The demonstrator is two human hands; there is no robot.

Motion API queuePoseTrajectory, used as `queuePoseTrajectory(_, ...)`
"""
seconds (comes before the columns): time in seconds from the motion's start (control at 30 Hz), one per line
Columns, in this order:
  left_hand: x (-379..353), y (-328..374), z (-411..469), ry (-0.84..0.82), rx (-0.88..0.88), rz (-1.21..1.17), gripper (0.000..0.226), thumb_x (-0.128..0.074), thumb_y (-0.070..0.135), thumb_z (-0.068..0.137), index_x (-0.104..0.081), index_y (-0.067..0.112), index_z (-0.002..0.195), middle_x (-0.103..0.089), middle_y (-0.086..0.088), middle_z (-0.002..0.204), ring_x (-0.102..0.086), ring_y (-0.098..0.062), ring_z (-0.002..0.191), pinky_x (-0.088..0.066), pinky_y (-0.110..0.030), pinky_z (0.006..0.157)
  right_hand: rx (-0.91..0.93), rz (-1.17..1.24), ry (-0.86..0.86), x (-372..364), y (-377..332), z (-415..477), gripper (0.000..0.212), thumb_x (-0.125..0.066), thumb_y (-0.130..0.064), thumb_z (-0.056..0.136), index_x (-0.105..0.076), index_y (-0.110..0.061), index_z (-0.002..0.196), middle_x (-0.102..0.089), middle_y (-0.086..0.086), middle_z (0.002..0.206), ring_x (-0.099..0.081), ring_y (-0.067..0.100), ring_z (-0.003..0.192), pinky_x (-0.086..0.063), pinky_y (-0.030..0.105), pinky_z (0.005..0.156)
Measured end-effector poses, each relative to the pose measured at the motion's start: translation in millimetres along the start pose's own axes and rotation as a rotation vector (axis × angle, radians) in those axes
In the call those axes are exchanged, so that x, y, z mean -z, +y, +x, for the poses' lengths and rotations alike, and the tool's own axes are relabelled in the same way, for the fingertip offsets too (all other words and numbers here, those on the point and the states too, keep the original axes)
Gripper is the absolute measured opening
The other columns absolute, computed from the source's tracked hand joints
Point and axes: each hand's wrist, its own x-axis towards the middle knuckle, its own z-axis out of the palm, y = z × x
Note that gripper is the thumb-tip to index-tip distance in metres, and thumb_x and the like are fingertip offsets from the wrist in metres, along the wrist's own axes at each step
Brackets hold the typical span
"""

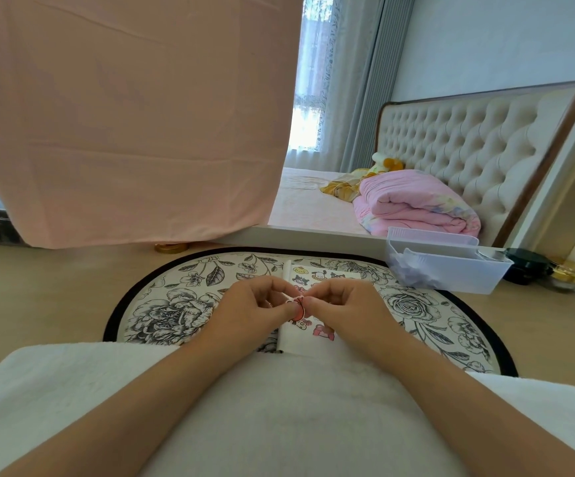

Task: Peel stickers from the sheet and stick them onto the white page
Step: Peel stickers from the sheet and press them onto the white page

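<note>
Pink cloth [134,115] hangs over the far left, with a gold lid [171,247] on the floor just under its hem. Nearer, a round floral mat [172,311], black-rimmed, lies on the floor in front of the seated person. The left hand [255,304] is raised over the mat with fingers curled and thumb and forefinger pinched on one side of a small red-and-white sticker [298,313]. The sticker is held in the air between both hands, above the paper and not touching it. The right hand [341,304] mirrors this, fingertips clamped on the sticker's other edge, so both grips are closed on the same piece. Whether backing is still attached is too small to tell, though the two-handed pinch reads as peeling in progress. Beneath the hands lies the white page [291,340], its left edge curled. Several cartoon stickers already show on it, some beyond the hands and some on the near side. I take it for the target page, though it could be the sheet. Further right sits a clear plastic bin [451,270], then a black round case [523,266] and a gold-capped jar [568,273]. A folded pink quilt [413,201] lies on the bed behind. Step in hand, by my reading: separating one sticker from its liner. The next move likely calls for one hand to take the freed sticker alone, adhesive side down. It would then find a bare patch of page clear of the placed ones and press the sticker flat without creasing.
</note>
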Motion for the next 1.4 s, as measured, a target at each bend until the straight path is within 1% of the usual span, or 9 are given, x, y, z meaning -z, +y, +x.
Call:
queuePoseTrajectory(0.2, -0.9, 3.2, -0.2, -0.002, 0.005, 0.035, 0.005, -0.079, 0.019, 0.083, -0.076, 0.023, 0.082, -0.076, 0.003, 0.075, -0.068, -0.027, 0.075, -0.056, -0.046, 0.078, 0.071, -0.086, 0.066, -1.6, -3.9, -4.3, 0.013, -0.074, -0.005, 0.084, -0.078, -0.015, 0.078, -0.073, 0.004, 0.068, -0.057, 0.003, 0.047, -0.046, 0.018, 0.047)
queuePoseTrajectory(0.33, -0.8, 1.2, -0.6, -0.015, -0.009, 0.044, 0.007, -0.078, 0.019, 0.084, -0.076, 0.024, 0.08, -0.076, 0.002, 0.074, -0.06, -0.018, 0.068, -0.051, -0.037, 0.069, 0.146, -0.24, 0.095, -2.2, -3.1, -5.1, 0.017, -0.074, -0.011, 0.082, -0.077, -0.025, 0.074, -0.072, -0.004, 0.068, -0.059, 0.004, 0.045, -0.046, 0.019, 0.049)
queuePoseTrajectory(0.47, -2.9, -1.4, -0.5, 0.028, -0.036, 0.088, 0.01, -0.076, 0.019, 0.084, -0.077, 0.024, 0.075, -0.074, 0.003, 0.07, -0.052, -0.007, 0.056, -0.045, -0.026, 0.059, 0.245, -0.484, 0.162, -3.5, 0.0, -6.4, 0.007, -0.07, -0.039, 0.076, -0.074, -0.034, 0.072, -0.069, -0.02, 0.069, -0.064, 0.002, 0.056, -0.049, 0.021, 0.058)
queuePoseTrajectory(0.7, -7.6, -3.2, -1.8, 0.132, -0.056, 0.131, 0.012, -0.074, 0.023, 0.084, -0.076, 0.027, 0.073, -0.067, 0.007, 0.058, -0.046, -0.002, 0.047, -0.039, -0.015, 0.049, 0.56, -0.774, 0.394, -12.5, 1.1, -6.1, 0.015, -0.075, -0.03, 0.075, -0.065, -0.026, 0.064, -0.062, -0.015, 0.062, -0.053, 0.003, 0.053, -0.044, 0.017, 0.048)
queuePoseTrajectory(0.83, -4.8, -6.5, 0.0, 0.154, -0.051, 0.126, 0.011, -0.075, 0.027, 0.083, -0.076, 0.03, 0.073, -0.071, 0.002, 0.066, -0.051, -0.005, 0.053, -0.045, -0.02, 0.053, 0.514, -0.654, 0.342, -10.5, -2.1, -8.8, 0.007, -0.075, -0.031, 0.078, -0.074, -0.031, 0.071, -0.066, -0.021, 0.066, -0.053, -0.01, 0.059, -0.032, 0.003, 0.054)
queuePoseTrajectory(1.0, -8.1, -4.7, -1.3, 0.145, -0.091, 0.144, 0.01, -0.075, 0.026, 0.084, -0.076, 0.032, 0.076, -0.072, 0.002, 0.066, -0.056, -0.014, 0.055, -0.051, -0.031, 0.058, 0.496, -0.687, 0.383, -9.0, 0.4, -6.2, 0.008, -0.073, -0.034, 0.078, -0.074, -0.03, 0.071, -0.065, -0.022, 0.063, -0.055, -0.008, 0.056, -0.035, 0.005, 0.054)
queuePoseTrajectory(1.13, -7.8, -2.7, -2.5, 0.145, -0.105, 0.127, 0.012, -0.074, 0.022, 0.085, -0.076, 0.03, 0.076, -0.072, 0.003, 0.065, -0.061, -0.016, 0.058, -0.055, -0.036, 0.063, 0.653, -0.787, 0.434, -11.1, 2.1, -4.7, 0.012, -0.073, -0.029, 0.079, -0.071, -0.027, 0.068, -0.066, -0.017, 0.064, -0.057, -0.001, 0.053, -0.045, 0.019, 0.046)
queuePoseTrajectory(1.2, -6.5, -2.8, -2.3, 0.158, -0.105, 0.105, 0.014, -0.074, 0.02, 0.086, -0.075, 0.028, 0.075, -0.071, 0.0, 0.065, -0.058, -0.011, 0.057, -0.053, -0.034, 0.06, 0.615, -0.705, 0.379, -11.1, 0.6, -5.8, 0.01, -0.074, -0.028, 0.08, -0.072, -0.027, 0.07, -0.067, -0.017, 0.066, -0.054, -0.004, 0.052, -0.041, 0.013, 0.05)
queuePoseTrajectory(1.4, -2.9, -0.9, -1.8, 0.126, -0.119, 0.081, 0.006, -0.077, 0.022, 0.085, -0.076, 0.025, 0.08, -0.074, 0.001, 0.071, -0.067, -0.024, 0.071, -0.057, -0.038, 0.069, 0.043, 0.028, 0.075, -2.2, -11.6, -5.9, 0.012, -0.073, -0.01, 0.088, -0.079, -0.011, 0.078, -0.073, 0.003, 0.07, -0.053, 0.01, 0.048, -0.045, 0.021, 0.046)
